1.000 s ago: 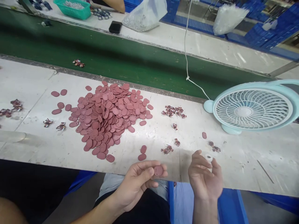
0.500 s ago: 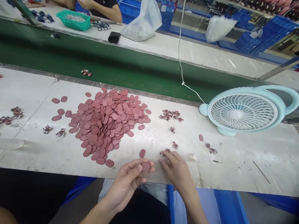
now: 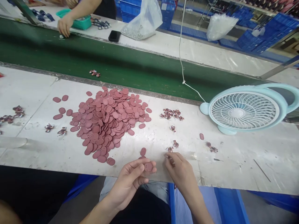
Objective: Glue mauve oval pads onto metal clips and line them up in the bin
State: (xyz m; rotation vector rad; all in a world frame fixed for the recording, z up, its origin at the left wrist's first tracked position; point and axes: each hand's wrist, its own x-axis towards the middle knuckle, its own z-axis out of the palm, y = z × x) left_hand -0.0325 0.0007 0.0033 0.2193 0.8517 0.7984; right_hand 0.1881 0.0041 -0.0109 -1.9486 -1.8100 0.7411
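My left hand (image 3: 130, 179) pinches a pink oval disc (image 3: 149, 167) between thumb and fingers, just over the table's front edge. To its right, my right hand (image 3: 179, 169) has its fingertips closed round a small brown part (image 3: 172, 161). Another small brown part (image 3: 170, 149) lies just beyond those fingertips, with one more (image 3: 175, 143) behind it. A loose pink disc (image 3: 143, 151) rests on the table beyond my left hand, and a second is partly hidden by the fingers. The large heap of pink discs (image 3: 107, 118) is at the left.
A light blue fan (image 3: 243, 109) stands at the right. Brown parts (image 3: 171, 114) cluster beyond my hands. The green belt (image 3: 140, 74) crosses behind the white table (image 3: 233, 168). Across it, a person's hand (image 3: 65, 25) is beside a green basket (image 3: 81, 23). A blue bin (image 3: 230, 205) is below.
My right hand has drawn back slightly and closed on a small brown part. The other person's hand has reached to the belt's far edge. Brown parts on the belt have shifted right.
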